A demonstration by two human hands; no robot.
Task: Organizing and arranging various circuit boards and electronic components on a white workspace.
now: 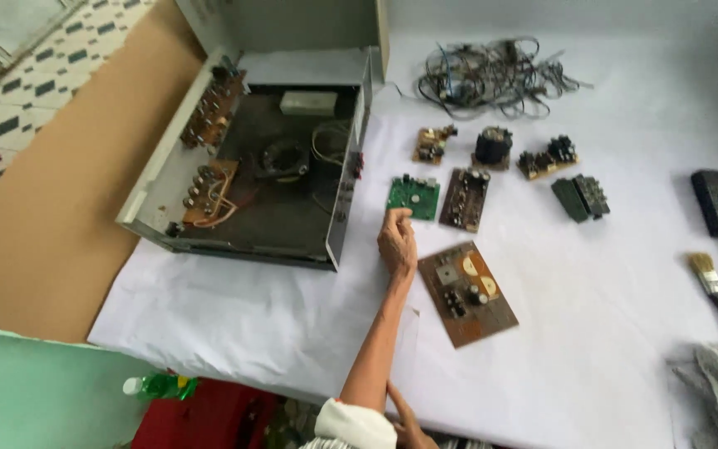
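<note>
Touching green circuit board [414, 197] with left hand [396, 241] fingertips.

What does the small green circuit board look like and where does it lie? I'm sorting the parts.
The green circuit board is small, roughly square, with tiny dark parts along its top edge. It lies flat on the white sheet, between the open metal case and a brown board. The fingertips of the right hand reach its lower left corner.

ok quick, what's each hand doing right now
Left hand: stretched out, fingers touching the near edge of the green circuit board; no clear grip.
Right hand: mostly hidden at the bottom edge; cannot tell.
</note>
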